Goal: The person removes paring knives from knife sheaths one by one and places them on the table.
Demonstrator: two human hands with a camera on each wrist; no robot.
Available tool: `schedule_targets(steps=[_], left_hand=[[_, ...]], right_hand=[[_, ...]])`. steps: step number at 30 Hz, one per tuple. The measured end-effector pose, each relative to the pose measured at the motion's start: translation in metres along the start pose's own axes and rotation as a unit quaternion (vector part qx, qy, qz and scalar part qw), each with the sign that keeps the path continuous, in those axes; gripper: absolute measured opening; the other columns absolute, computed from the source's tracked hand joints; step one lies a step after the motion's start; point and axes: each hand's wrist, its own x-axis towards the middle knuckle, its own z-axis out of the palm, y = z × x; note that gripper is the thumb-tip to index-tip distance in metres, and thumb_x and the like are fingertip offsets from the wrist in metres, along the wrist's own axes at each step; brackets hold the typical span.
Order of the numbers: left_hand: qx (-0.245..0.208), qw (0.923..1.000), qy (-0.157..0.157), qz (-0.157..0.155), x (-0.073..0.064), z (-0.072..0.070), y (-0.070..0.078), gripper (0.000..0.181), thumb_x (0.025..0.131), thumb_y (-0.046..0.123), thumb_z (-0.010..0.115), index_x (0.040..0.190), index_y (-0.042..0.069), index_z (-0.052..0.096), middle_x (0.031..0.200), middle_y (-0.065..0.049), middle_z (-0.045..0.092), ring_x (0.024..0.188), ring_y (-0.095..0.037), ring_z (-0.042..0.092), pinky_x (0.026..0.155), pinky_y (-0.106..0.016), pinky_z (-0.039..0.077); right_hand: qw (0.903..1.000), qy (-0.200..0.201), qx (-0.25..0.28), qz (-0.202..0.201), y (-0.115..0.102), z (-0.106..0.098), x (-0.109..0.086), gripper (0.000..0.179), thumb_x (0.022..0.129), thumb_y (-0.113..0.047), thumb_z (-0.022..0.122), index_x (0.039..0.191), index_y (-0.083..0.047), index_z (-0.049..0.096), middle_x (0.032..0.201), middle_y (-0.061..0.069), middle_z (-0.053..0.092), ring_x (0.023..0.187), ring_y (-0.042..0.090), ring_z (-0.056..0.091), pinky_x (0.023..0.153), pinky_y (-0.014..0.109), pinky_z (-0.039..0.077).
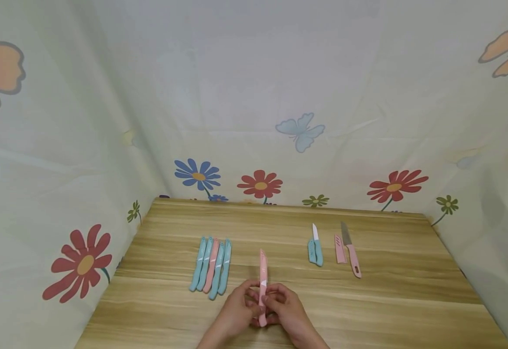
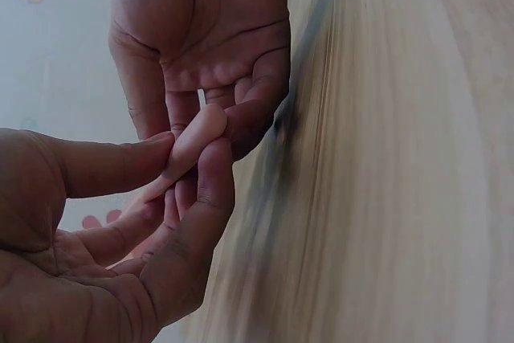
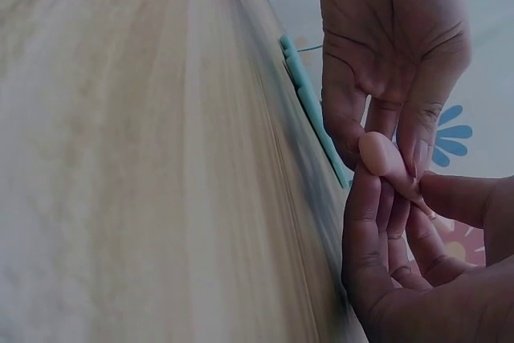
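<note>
The pink knife (image 1: pixel 263 287) should be light, stiff, perhaps slippery — best taken by the handle (image 1: pixel 262 321), clear of the sheath (image 1: pixel 263 265). The left-hand grip (image 1: pixel 238 305) and right-hand grip (image 1: pixel 286 306) both pinch it there — fingers curled in — above the table (image 1: pixel 158 317), near the row of knives (image 1: pixel 212 264).

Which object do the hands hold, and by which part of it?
A slim pink sheathed knife, by its handle, in the fingers of the left hand and right hand.

On the surface (image 1: pixel 276 228), the row of five knives (image 1: pixel 212 266) lies left of the held knife (image 1: pixel 263 269). Right of the held knife, and somewhat behind it, lie two bare knives (image 1: pixel 352 257), each having its sheath (image 1: pixel 340 250) at its left.
</note>
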Motion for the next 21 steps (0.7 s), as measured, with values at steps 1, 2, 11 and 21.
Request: schedule_targets(steps=[1, 2, 11, 21], left_hand=[[0.001, 1.0, 0.0, 0.001, 0.0, 0.001, 0.0, 0.058, 0.085, -0.012, 0.068, 0.139, 0.006, 0.056, 0.106, -0.012, 0.06, 0.085, -0.02, 0.064, 0.061, -0.036, 0.064], [0.002, 1.0, 0.001, 0.003, 0.0, 0.002, 0.001, 0.058, 0.085, -0.012, 0.069, 0.138, 0.006, 0.056, 0.106, -0.012, 0.06, 0.085, -0.02, 0.064, 0.061, -0.036, 0.064], [0.037, 0.999, 0.004, 0.025, 0.004, 0.012, -0.002, 0.056, 0.085, -0.008, 0.072, 0.136, 0.012, 0.059, 0.104, -0.008, 0.062, 0.084, -0.018, 0.065, 0.061, -0.03, 0.061], [0.025, 0.9994, -0.006, 0.025, 0.005, 0.021, 0.0, 0.057, 0.085, -0.009, 0.072, 0.137, 0.01, 0.059, 0.106, -0.007, 0.062, 0.082, -0.015, 0.066, 0.06, -0.028, 0.062]], right_hand=[[1.0, 0.001, -0.002, 0.001, 0.0, -0.001, -0.001, 0.035, 0.101, -0.01, 0.064, 0.128, 0.009, 0.053, 0.095, 0.005, 0.068, 0.077, 0.015, 0.069, 0.069, 0.034, 0.064], [1.0, 0.004, -0.003, 0.001, 0.0, -0.002, -0.001, 0.035, 0.101, -0.01, 0.064, 0.128, 0.009, 0.053, 0.094, 0.005, 0.068, 0.077, 0.015, 0.069, 0.068, 0.034, 0.064], [0.9996, 0.022, -0.015, 0.001, -0.002, -0.01, -0.006, 0.035, 0.101, -0.01, 0.065, 0.128, 0.009, 0.053, 0.095, 0.005, 0.066, 0.078, 0.015, 0.069, 0.068, 0.033, 0.064], [0.9989, 0.038, -0.025, -0.003, -0.002, -0.017, -0.013, 0.034, 0.101, -0.009, 0.064, 0.128, 0.009, 0.053, 0.095, 0.005, 0.066, 0.083, 0.016, 0.068, 0.07, 0.036, 0.065]])
